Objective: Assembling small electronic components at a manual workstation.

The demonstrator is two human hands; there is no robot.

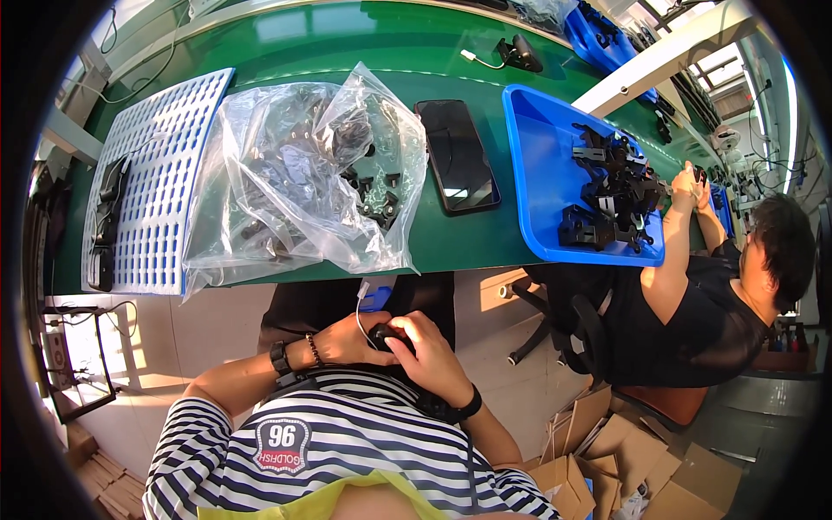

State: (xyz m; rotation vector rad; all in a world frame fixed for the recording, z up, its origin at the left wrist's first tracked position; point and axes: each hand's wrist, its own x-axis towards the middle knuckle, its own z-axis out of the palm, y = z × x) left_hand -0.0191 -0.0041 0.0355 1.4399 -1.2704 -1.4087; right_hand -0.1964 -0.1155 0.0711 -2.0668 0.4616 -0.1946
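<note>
Close to my body, below the table's front edge, my left hand and my right hand are both closed around a small rounded black part. A thin white cable with a white connector runs up from it past my left fingers. My fingers hide much of the part. Beyond my hands, on the green table, a clear plastic bag holds several small black pieces. A similar black part with a white cable lies at the back of the table.
A white slotted tray on the left carries black parts. Right of the bag are a dark phone and a blue bin with black brackets. A co-worker sits at the right, near cardboard boxes.
</note>
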